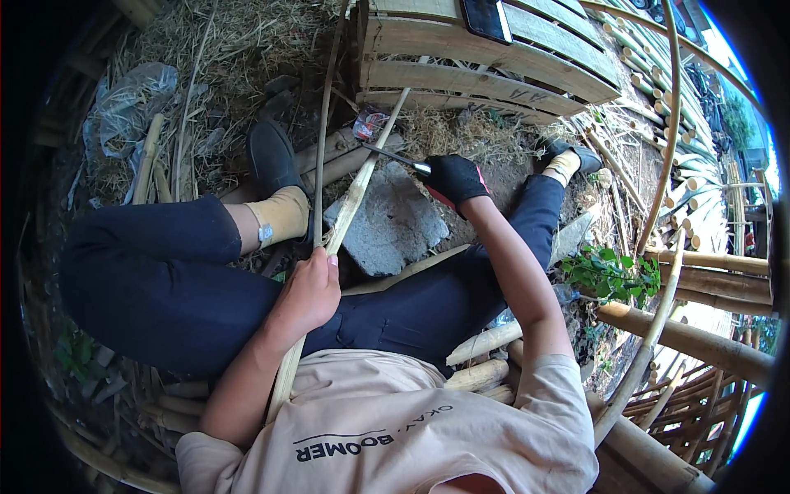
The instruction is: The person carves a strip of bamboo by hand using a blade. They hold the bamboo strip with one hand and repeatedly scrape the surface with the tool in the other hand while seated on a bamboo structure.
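Note:
My bare left hand (311, 290) is closed around a pale split bamboo strip (355, 196), which slants from beneath my left forearm up past a grey stone block (390, 221). Its surface looks rough and shaved above my fingers. In a black and red work glove, my right hand (455, 179) grips a knife (398, 157) with a narrow dark blade. That blade lies across the upper part of the strip. A thin brownish rod (322, 156) runs down to my left hand; whether my fingers hold it too, I cannot tell.
A slatted wooden crate (485, 53) stands ahead, with a phone (485, 20) on top. Stacked bamboo poles (687, 165) lie at the right. Clear plastic (136, 103) rests on straw at the left. Thick bamboo poles (691, 333) and a leafy plant (609, 274) are near my right side.

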The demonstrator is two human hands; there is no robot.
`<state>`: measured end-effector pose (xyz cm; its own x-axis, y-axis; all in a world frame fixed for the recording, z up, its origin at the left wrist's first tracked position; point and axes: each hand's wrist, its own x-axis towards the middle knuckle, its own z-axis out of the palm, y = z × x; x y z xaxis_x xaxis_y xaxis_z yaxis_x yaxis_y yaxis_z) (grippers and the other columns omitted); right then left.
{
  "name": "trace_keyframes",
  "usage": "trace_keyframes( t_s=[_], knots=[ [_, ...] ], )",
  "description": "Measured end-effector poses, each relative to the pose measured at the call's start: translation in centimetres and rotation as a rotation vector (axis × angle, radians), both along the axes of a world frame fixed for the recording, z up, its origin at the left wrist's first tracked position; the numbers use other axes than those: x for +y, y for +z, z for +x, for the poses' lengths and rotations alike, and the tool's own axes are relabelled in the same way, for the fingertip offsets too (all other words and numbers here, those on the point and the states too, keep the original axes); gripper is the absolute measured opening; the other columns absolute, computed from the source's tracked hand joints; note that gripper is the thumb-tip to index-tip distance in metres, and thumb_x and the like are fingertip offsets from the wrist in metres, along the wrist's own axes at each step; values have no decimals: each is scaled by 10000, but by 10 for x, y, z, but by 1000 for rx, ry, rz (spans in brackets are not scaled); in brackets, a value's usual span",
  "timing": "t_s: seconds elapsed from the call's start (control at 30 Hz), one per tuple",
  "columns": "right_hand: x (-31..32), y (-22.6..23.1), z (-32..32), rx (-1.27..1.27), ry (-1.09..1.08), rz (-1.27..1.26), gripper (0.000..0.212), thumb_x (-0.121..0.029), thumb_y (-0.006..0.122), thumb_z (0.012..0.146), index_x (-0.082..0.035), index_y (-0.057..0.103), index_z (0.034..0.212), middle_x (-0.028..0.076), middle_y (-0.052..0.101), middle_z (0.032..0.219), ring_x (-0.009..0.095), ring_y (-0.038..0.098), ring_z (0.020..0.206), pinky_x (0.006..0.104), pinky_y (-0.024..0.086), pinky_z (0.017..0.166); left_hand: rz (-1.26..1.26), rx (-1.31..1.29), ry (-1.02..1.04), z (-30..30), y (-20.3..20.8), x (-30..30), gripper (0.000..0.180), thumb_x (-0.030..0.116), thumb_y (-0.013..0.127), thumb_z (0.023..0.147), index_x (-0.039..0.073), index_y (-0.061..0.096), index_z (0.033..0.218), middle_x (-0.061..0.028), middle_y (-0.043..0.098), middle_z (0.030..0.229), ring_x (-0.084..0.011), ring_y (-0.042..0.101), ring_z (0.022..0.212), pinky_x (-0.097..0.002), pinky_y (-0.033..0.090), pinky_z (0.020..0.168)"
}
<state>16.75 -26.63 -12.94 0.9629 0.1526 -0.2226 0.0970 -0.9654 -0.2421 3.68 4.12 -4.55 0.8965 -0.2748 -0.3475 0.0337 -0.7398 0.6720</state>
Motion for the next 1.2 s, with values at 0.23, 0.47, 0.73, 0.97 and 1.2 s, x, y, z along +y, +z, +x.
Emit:
trace_keyframes(
  t_s=[0.23,0.47,0.73,0.97,1.2],
  knots=[
    [25,-5,-5,25,27,56,273,-370,666,880,-141,751,1002,181,736,937,396,705,912,487,556,818,11,-11,-8,-2,4,-4,253,162,453,1059,-66,511,966,-326,629,739,-528,644,776,-593,489,702],
    [6,-12,34,-2,45,-64,206,-298,647,861,-147,756,949,165,737,916,375,715,910,476,568,803,-19,-56,-25,-2,0,-1,234,133,460,1050,-72,504,948,-339,619,733,-528,643,769,-593,490,667],
    [-43,-20,68,-37,-157,-175,240,-318,640,881,-134,773,959,186,745,958,375,726,897,482,575,790,-33,-47,-27,-4,4,-3,230,133,471,1043,-74,513,953,-345,623,745,-534,641,769,-593,492,667],
    [9,-11,28,57,114,58,306,-392,672,879,-153,748,1055,172,741,987,385,709,949,470,566,837,42,-24,-15,-6,5,-2,252,162,462,1048,-75,517,985,-352,629,764,-537,643,786,-599,502,690],
    [7,-19,40,46,26,44,258,-344,661,883,-145,765,1009,182,739,968,400,706,920,474,563,834,2,-22,-26,-7,3,4,233,153,464,1043,-69,513,991,-347,628,759,-539,643,788,-602,506,700]
  ],
)
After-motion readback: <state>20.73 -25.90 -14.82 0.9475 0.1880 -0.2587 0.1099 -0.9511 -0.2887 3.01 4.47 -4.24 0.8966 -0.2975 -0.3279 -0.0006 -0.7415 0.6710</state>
